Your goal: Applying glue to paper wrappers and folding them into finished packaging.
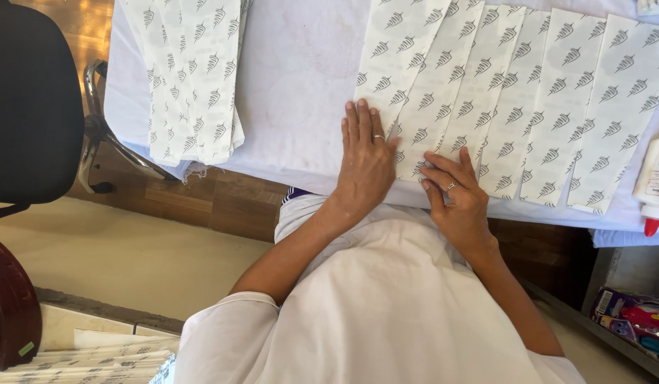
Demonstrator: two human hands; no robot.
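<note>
1. Left hand [365, 153] is flat, fingers spread, on the leftmost of 5 fanned sheets [443, 85] – pinning it to the desk [294, 78].
2. Right hand [457, 195] – curled fingertips pressing the sheets' lower edges, gripping nothing.
3. Spare stack [194, 71] sits far left.

A row of overlapping paper sheets [514, 92] lies fanned across the upper right of the frame on the table [294, 85]. At the row's left end the left hand [365, 160] lies flat on the first sheet, and the right hand [457, 199] touches the near edges just to its right. A separate stack of sheets [191, 78] lies at upper left, well apart. A glue bottle [655, 185] lies at the right edge. An office chair [31, 107] stands at far left, beside the table.
</note>
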